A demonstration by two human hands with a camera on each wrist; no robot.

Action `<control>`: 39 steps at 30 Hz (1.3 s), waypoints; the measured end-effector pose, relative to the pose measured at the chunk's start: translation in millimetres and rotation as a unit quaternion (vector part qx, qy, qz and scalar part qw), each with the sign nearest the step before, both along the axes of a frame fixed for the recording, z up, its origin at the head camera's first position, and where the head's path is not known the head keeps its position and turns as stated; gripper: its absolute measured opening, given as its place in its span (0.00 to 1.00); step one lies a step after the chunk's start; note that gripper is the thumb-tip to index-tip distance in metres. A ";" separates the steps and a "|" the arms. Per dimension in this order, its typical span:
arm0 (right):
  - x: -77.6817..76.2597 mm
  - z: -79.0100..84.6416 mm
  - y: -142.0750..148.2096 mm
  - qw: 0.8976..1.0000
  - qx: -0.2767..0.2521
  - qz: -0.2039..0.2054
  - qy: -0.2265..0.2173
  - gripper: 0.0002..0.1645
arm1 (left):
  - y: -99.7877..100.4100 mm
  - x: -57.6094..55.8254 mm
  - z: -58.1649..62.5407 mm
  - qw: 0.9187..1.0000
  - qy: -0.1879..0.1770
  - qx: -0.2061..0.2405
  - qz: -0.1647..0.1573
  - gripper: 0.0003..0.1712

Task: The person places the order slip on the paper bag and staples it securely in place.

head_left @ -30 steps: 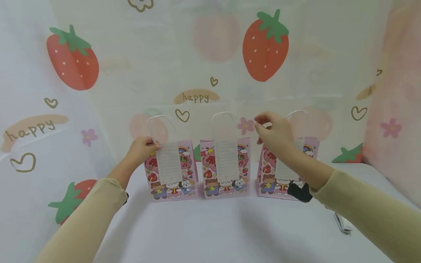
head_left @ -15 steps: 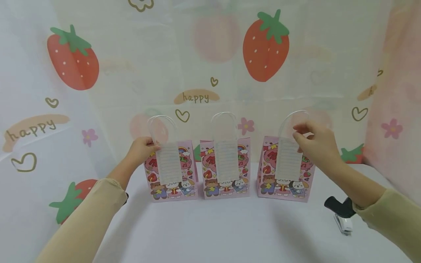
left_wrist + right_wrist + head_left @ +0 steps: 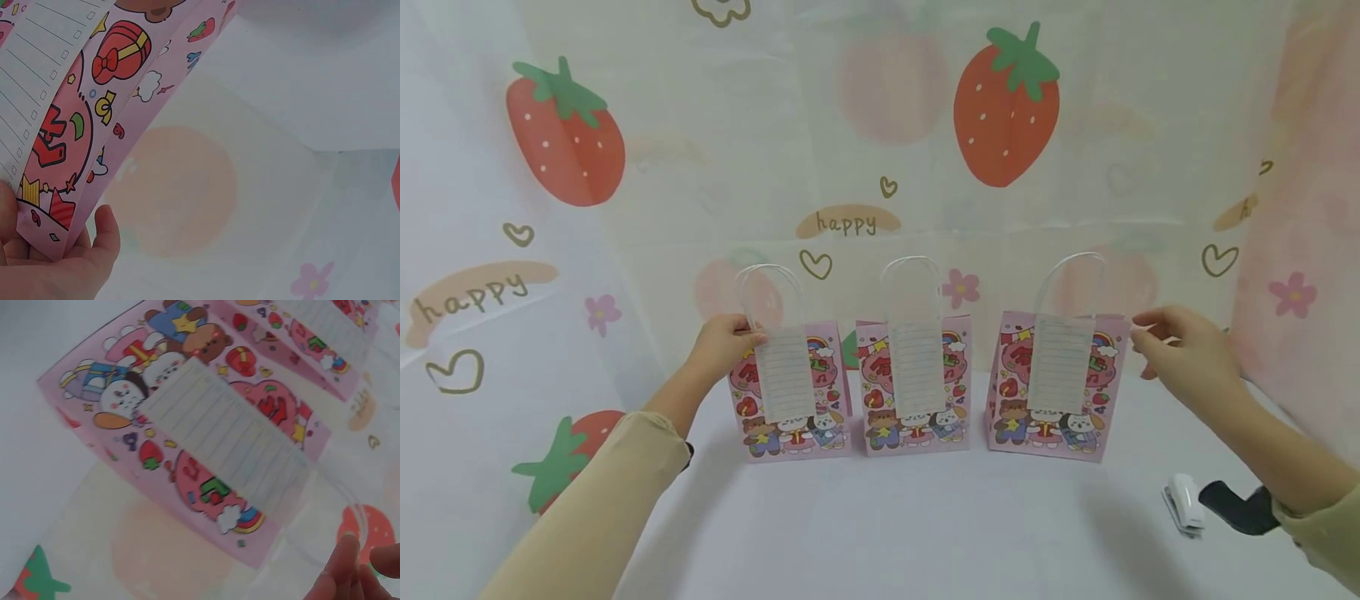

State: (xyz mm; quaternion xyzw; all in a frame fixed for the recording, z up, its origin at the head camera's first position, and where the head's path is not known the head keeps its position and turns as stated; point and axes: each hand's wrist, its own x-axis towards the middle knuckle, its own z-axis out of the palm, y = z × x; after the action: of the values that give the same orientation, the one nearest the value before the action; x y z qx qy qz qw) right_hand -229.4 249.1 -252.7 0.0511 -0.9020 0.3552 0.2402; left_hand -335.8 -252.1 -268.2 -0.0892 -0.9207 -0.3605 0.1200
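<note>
Three pink cartoon-printed gift bags stand upright in a row in the head view, each with white looped handles and a lined paper slip on its front. My left hand pinches the top left corner of the left gift bag. In the left wrist view, the thumb lies over the front of that bag and the fingers are behind it. Beside the upper right edge of the right gift bag hovers my right hand, fingers loosely bent and holding nothing. Between these bags stands the middle gift bag.
A small white stapler lies on the white table at the right, below the right hand. Behind the bags hangs a strawberry-printed cloth. A black strap-like piece shows at the right wrist.
My right hand has moved rightward from in front of the right bag to its right side, uncovering that bag and the stapler. My left hand has stayed on the left bag.
</note>
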 end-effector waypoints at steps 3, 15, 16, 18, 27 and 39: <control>2.3 -6.7 10.7 1.000 -0.004 0.001 -0.014 0.21 | 0.5 1.1 1.3 1.000 0.002 -0.005 0.003 0.16; 7.8 -34.4 43.4 0.999 0.008 -0.033 0.006 0.18 | -1.9 2.8 1.4 1.000 0.006 -0.014 0.011 0.15; 7.9 -37.0 45.5 0.999 0.005 -0.034 0.006 0.18 | -2.0 3.0 1.4 1.000 0.004 -0.013 0.012 0.15; 8.3 -42.5 49.7 0.999 0.004 -0.038 0.005 0.18 | -2.2 3.6 0.9 1.000 -0.001 -0.013 0.012 0.16; 11.0 -66.0 60.8 0.993 0.008 -0.032 -0.114 0.27 | -1.6 5.0 0.2 1.000 -0.010 -0.009 0.013 0.16; 12.8 -93.3 80.9 0.940 -0.042 0.015 -0.338 0.45 | -0.7 4.2 -1.1 1.000 -0.013 -0.005 0.012 0.17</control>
State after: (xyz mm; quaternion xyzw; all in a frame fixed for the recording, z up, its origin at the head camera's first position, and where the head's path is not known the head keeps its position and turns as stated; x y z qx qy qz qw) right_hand -216.6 330.0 -346.0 -0.0685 -0.9135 0.3927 -0.0818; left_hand -331.6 -252.8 -269.3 -0.0734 -0.9249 -0.3560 0.1118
